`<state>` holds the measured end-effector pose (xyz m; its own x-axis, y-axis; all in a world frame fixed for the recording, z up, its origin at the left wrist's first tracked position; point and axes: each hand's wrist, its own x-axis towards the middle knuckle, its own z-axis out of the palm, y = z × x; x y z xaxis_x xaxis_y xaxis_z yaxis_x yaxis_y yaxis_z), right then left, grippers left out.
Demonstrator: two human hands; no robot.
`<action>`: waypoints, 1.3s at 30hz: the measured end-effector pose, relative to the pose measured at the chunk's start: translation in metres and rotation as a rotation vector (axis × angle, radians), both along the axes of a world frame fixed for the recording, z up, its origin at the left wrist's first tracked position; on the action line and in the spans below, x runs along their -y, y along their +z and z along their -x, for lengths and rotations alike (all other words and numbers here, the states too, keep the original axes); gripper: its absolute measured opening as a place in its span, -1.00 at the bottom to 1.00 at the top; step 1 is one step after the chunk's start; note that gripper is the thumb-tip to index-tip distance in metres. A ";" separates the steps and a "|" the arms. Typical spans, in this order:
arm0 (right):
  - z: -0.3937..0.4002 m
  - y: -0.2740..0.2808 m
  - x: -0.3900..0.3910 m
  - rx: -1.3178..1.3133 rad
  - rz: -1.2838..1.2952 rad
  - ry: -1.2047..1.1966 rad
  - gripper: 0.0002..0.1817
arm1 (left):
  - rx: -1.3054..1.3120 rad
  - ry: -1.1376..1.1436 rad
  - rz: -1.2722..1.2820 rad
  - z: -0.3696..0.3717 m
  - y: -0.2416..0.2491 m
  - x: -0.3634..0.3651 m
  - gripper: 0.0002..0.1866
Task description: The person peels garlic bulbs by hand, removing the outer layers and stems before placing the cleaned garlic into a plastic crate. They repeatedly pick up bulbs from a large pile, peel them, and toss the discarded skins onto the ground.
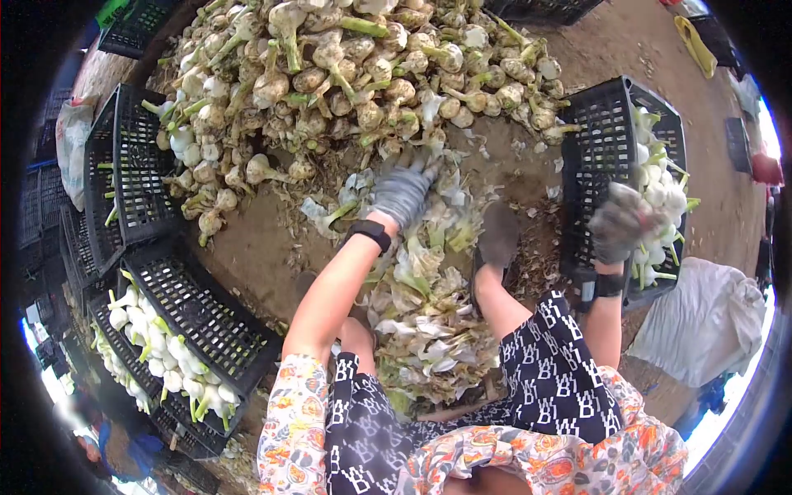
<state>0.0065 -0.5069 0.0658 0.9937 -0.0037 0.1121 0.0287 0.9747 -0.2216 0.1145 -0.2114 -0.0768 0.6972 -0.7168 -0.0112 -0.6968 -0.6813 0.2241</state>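
My left hand (403, 195), in a grey glove with a black band at the wrist, reaches over loose peels and leaves at the front of a big heap of unpeeled garlic (330, 82). Its fingers are stretched out and somewhat blurred, close to the nearest bulbs. My right hand (617, 224), also gloved, is over the inner edge of a black crate (590, 157) on the right. Clean white garlic bulbs (660, 194) with green stems fill that crate, right beside the fingers. Motion smears the right fingers, and I cannot tell whether they hold anything.
A mound of peeled skins (429, 330) lies between my legs. More black crates (202, 309) stand at the left, some with cleaned garlic (165, 351). A white sack (705, 322) lies at the right, and a yellow item (695, 47) is on the ground behind.
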 end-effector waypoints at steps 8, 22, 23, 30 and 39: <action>-0.121 -0.099 -0.088 -0.157 2.248 -0.017 -0.60 | -0.235 -0.144 0.184 0.108 0.003 -0.033 -0.59; -0.149 -0.152 -0.110 -0.277 2.485 0.016 -0.53 | -0.660 0.006 0.338 0.107 0.077 -0.045 -0.61; -0.145 -0.147 -0.108 -0.298 2.406 0.005 -0.55 | -0.545 0.136 0.416 0.099 0.082 -0.048 -0.62; -0.109 -0.113 -0.132 -0.449 1.530 -0.021 -0.60 | -0.755 0.678 0.970 0.055 0.087 -0.059 -0.47; -0.071 -0.034 -0.186 -0.486 1.127 0.310 -0.65 | -0.780 0.633 1.360 0.058 0.077 -0.044 -0.32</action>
